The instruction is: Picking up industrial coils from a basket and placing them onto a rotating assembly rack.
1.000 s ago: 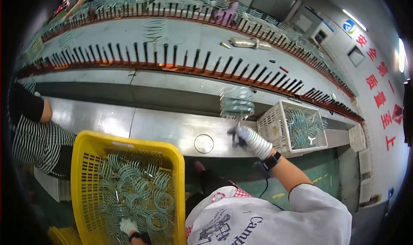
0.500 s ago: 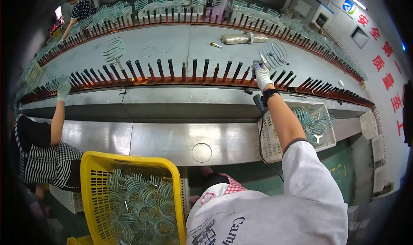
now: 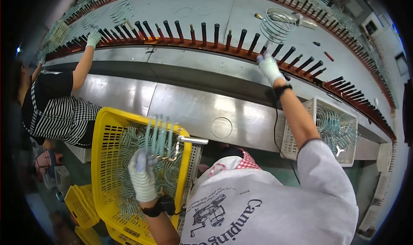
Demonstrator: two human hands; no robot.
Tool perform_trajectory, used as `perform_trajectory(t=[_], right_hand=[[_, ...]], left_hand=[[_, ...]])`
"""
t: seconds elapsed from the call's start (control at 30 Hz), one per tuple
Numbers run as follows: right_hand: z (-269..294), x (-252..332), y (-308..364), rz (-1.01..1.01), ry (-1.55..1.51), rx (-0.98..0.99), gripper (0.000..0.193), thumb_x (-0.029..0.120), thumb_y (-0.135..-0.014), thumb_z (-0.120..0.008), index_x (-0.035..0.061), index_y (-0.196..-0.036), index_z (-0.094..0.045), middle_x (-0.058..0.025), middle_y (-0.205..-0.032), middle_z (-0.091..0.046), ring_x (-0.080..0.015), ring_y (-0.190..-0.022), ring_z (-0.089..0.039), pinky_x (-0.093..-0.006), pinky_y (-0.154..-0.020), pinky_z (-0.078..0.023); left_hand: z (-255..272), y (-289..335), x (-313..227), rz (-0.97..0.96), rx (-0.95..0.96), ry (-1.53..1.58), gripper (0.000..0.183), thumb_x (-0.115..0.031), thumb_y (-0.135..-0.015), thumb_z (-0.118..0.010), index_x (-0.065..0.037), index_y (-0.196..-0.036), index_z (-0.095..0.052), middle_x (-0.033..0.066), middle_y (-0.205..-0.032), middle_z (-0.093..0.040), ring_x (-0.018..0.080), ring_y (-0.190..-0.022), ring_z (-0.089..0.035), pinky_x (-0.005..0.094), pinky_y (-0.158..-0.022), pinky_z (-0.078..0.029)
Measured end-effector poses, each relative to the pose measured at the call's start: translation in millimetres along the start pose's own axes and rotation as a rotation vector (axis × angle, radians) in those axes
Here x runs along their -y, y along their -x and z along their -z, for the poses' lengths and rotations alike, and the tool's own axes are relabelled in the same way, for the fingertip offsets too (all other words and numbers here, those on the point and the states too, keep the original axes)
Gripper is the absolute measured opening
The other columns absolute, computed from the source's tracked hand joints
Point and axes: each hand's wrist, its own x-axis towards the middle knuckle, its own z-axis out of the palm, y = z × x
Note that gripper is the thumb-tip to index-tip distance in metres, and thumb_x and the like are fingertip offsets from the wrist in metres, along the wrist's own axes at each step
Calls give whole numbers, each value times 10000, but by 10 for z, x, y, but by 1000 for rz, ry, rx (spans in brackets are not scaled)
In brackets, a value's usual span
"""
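In my gloved left hand (image 3: pixel 143 176), over the yellow basket, is a pale green spiral coil (image 3: pixel 160 137) with a shiny metal tube end (image 3: pixel 193 140) sticking out to the right. The hand's fingers are closed around the coil's left side. My gloved right hand (image 3: pixel 270 66) reaches forward to the row of dark upright posts (image 3: pixel 217 35). Its fingers are closed at the lower end of another spiral coil (image 3: pixel 278 25), which stands above the posts. The fingertips are partly blurred. Below my left hand, many similar coils fill the yellow basket (image 3: pixel 100 159).
A white crate (image 3: pixel 317 99) with coils stands under my right forearm. At left, a co-worker's gloved hand (image 3: pixel 94 38) is at the same post row. A steel ledge (image 3: pixel 189 109) runs between me and the posts. A wrapped bundle (image 3: pixel 305 21) and red stick (image 3: pixel 329 56) lie beyond.
The view has turned and shifted. My left hand has come into view, holding a coil above the basket. My right hand's coil now stands more upright above the posts.
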Motion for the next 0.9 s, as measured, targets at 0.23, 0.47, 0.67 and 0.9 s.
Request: perform_trajectory(t=[0.23,0.47,0.67,0.9], right_hand=[[370,71,1929,455,-711,970,457,327,-873,-530,20,-1207,-469,-205,-1082,-579,-299,-996,-571,-345,-871,-433],[478,-1095,2054,48,-608,731,352,281,-894,-495,9,-1115,-529,-128,-847,-622,-212,-769,-589,-316,-714,-463],[887,-1979,2285,-453,-980,833,302,263,-918,-475,2,-1050,-551,17,-649,-473,-56,-537,-429,-192,-510,-375],[1060,-2335,2372,-571,-1054,781,314,262,-910,-500,19,-1108,-513,8,-748,-512,-59,-622,-482,-197,-618,-417]], left_hand=[[-1054,-356,813,179,202,-22,314,-284,-851,-600,13,-952,-587,39,-806,-585,84,-661,-524,220,-623,-453],[-1996,-778,2361,-56,527,-694,307,-267,-828,-596,-46,-1038,-628,117,-837,-657,226,-737,-615,316,-709,-488],[-2470,-365,3605,-154,1015,-1544,297,-195,-729,-647,-80,-999,-602,173,-1095,-579,359,-932,-586,415,-853,-457],[-2798,-127,3451,-99,1035,-1297,246,-189,-774,-623,-43,-970,-596,143,-918,-642,293,-755,-627,372,-663,-497]])
